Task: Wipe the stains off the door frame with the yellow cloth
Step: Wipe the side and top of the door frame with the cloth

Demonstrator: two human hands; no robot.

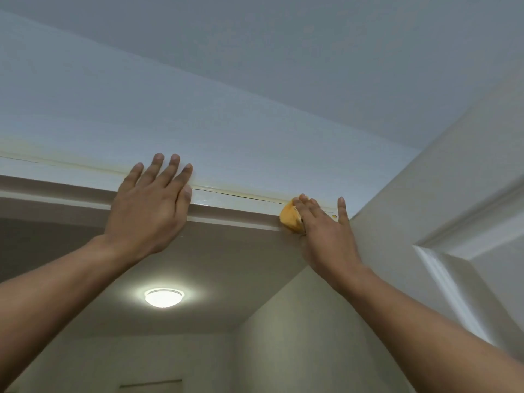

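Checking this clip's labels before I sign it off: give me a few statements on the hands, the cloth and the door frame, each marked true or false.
1. The right hand presses the yellow cloth against the door frame. True.
2. The left hand holds a second cloth. False: it lies flat on the frame with straight fingers and holds nothing.
3. The cloth is at the frame's right end, near the door. True.
4. The ceiling lamp is off. False: it is lit.
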